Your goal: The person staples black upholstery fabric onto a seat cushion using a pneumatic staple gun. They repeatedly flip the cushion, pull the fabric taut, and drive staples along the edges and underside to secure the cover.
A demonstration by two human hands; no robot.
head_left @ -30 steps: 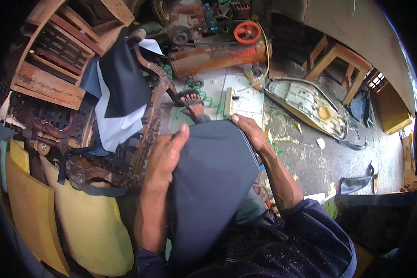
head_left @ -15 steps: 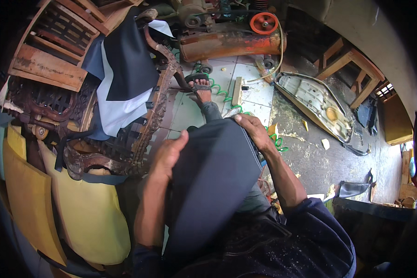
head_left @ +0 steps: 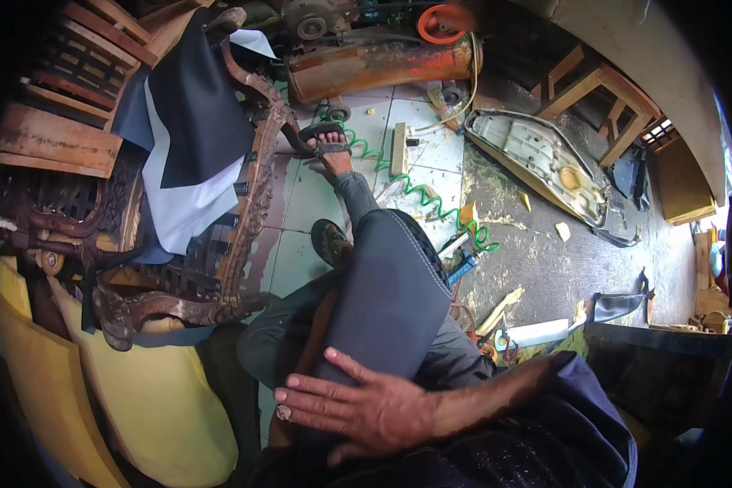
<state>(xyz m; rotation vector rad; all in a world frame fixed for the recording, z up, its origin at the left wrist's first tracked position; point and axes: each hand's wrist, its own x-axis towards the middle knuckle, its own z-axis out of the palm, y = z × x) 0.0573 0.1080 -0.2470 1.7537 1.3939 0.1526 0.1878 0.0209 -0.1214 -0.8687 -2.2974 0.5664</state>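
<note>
**One hand flat on a grey cushion, workshop clutter all around**

So the person is sitting with a grey upholstered cushion (head_left: pixel 386 301) lying lengthwise over their lap, stitched seam along its right edge. The right hand (head_left: pixel 364 404) comes in from the right side and rests on the near end of it, fingers spread out flat, not gripping anything, just pressing on the cover. The left hand isn't visible anywhere in the shot.

Both feet are in sandals on the tiled floor (head_left: pixel 301 203), one stretched out further than the other. To the left there's a carved wooden chair frame (head_left: pixel 248 203) with dark and white fabric (head_left: pixel 191 163) draped over it, and yellow foam slabs (head_left: pixel 167 398) closer in. A green coiled air hose (head_left: pixel 419 191) snakes across the floor toward an orange compressor tank (head_left: pixel 374 65) at the top.
</note>
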